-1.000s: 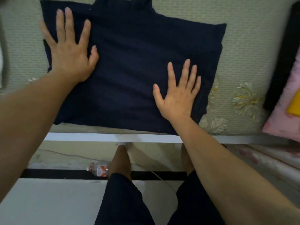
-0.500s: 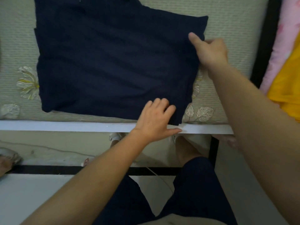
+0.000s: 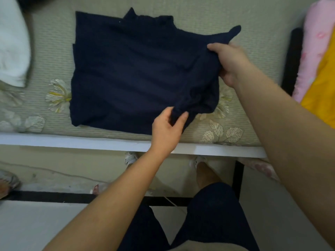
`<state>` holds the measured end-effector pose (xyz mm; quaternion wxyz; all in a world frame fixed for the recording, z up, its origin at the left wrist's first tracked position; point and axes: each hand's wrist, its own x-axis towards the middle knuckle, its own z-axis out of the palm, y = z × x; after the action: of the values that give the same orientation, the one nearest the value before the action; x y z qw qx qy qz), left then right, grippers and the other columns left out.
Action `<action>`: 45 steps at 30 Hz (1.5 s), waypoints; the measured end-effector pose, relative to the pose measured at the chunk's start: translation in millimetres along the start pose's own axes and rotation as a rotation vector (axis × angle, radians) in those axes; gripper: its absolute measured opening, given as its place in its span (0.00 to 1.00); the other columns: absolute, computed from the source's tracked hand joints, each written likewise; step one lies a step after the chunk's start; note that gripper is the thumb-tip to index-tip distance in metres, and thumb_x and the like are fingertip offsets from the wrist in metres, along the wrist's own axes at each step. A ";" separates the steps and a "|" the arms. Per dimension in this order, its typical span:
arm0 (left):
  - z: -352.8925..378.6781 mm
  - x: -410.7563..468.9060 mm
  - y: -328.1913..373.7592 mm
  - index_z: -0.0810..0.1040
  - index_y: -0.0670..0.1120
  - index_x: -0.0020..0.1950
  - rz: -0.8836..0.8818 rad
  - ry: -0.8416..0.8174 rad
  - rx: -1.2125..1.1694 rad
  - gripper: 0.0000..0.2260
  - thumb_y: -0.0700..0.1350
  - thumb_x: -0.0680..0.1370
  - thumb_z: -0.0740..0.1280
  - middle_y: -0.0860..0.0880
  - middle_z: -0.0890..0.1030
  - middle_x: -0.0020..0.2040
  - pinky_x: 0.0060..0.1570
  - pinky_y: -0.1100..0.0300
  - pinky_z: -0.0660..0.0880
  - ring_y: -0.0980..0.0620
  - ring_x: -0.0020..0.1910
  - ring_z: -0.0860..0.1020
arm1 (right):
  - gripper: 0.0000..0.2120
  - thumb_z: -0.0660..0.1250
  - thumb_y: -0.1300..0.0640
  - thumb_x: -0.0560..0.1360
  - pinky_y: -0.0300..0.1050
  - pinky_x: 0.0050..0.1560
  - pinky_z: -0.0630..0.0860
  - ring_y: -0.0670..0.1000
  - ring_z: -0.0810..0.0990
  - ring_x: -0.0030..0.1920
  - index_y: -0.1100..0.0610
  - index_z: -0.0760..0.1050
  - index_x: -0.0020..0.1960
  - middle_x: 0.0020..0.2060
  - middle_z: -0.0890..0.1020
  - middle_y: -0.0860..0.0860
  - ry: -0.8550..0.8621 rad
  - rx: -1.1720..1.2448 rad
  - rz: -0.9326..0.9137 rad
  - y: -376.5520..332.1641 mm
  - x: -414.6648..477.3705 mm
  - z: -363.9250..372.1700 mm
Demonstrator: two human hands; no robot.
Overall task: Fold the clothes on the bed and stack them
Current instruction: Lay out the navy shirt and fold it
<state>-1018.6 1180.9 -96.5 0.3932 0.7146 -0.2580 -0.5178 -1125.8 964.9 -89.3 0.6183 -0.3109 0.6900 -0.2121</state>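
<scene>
On the bed's ribbed, leaf-printed mat (image 3: 235, 13) lies a dark navy knit garment (image 3: 130, 73), roughly square; the left hand (image 3: 167, 129) pinches its near right corner, the right hand (image 3: 231, 60) grips the raised far corner.

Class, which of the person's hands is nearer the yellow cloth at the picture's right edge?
Right. The right hand, gripping the navy garment at its far right corner, lies left of the yellow cloth; the left hand pinches the near corner, farther left.
</scene>
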 end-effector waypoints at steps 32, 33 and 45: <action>-242.9 91.2 -29.3 0.74 0.47 0.62 -0.433 0.250 0.246 0.36 0.62 0.62 0.80 0.50 0.81 0.58 0.60 0.45 0.75 0.46 0.58 0.79 | 0.38 0.70 0.63 0.74 0.64 0.77 0.45 0.60 0.52 0.80 0.52 0.57 0.79 0.77 0.62 0.58 -0.601 -2.288 -1.450 -23.5 -19.4 350.6; -245.3 90.4 -33.6 0.76 0.48 0.61 -0.409 0.249 0.279 0.32 0.62 0.63 0.79 0.50 0.82 0.57 0.59 0.46 0.76 0.47 0.56 0.80 | 0.36 0.71 0.63 0.74 0.64 0.77 0.47 0.60 0.58 0.77 0.52 0.61 0.77 0.74 0.67 0.59 -0.581 -2.288 -1.454 -25.7 -18.3 350.0; -275.0 99.4 -23.7 0.81 0.52 0.44 -0.241 0.165 0.239 0.13 0.50 0.65 0.81 0.54 0.84 0.44 0.50 0.51 0.81 0.51 0.47 0.83 | 0.13 0.68 0.51 0.77 0.56 0.57 0.70 0.61 0.76 0.55 0.54 0.78 0.59 0.54 0.79 0.58 -0.292 -2.374 -1.258 -67.9 -2.6 303.3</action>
<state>-727.3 1198.0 -127.0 0.2605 0.8220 -0.1973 -0.4664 -815.6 945.9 -85.6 -0.1556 -0.9336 0.1255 0.2974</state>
